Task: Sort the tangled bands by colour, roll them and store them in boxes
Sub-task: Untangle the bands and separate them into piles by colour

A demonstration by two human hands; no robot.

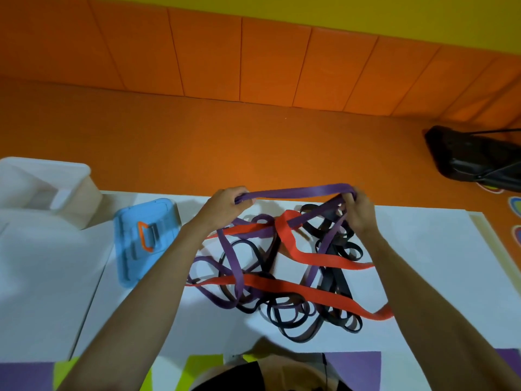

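Both forearms reach forward over the white table [423, 249]. The left hand [225, 204] has its fingers curled round one end of a flat purple elastic band [296, 191]. The right hand [359, 213], knuckles up, grips the other end. The band is stretched taut between them, raised above the tangle. Its remaining length drops into the heap of red bands [284, 286] and black bands [284, 314] on the table. A blue plastic lid [158, 215] and a translucent white box [42, 165] sit to the left.

Purple bands [296, 192], red bands [296, 289] and black bands [339, 280] lie tangled on the table [423, 249], one purple stretch raised taut. A clear box [81, 204] and a blue lid [158, 221] sit to the left.
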